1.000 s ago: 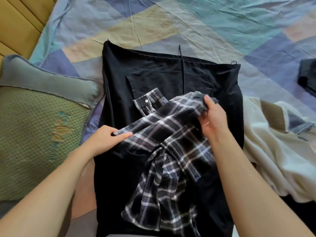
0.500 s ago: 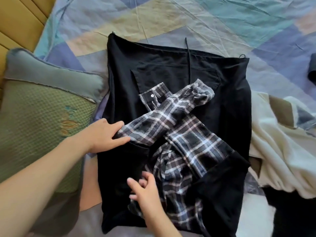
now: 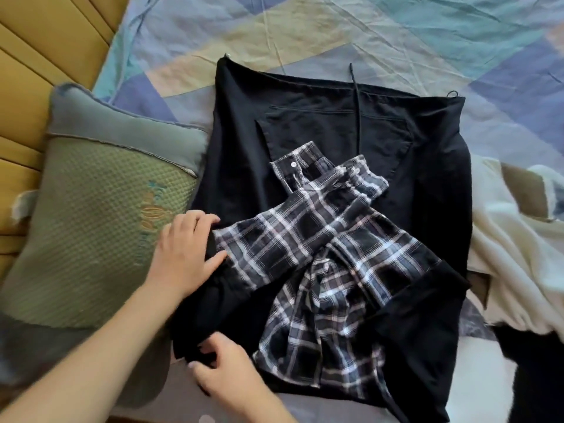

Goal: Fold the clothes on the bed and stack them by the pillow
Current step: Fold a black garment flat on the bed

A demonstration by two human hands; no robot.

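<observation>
A black garment with a drawstring lies spread on the bed beside the green pillow. A black-and-white plaid shirt lies crumpled on top of it, one sleeve stretched to the left. My left hand rests flat on the black garment's left edge, fingertips touching the plaid sleeve end. My right hand pinches the black garment's lower left corner, with its fingers curled round the fabric.
A cream and tan garment is bunched at the right, with dark cloth below it. The patchwork bedsheet stretches beyond. A yellow padded headboard stands at the left behind the pillow.
My right hand let go of the plaid sleeve near the top, swung down and left, and now holds the black garment's lower left corner. My left hand stayed at the left edge.
</observation>
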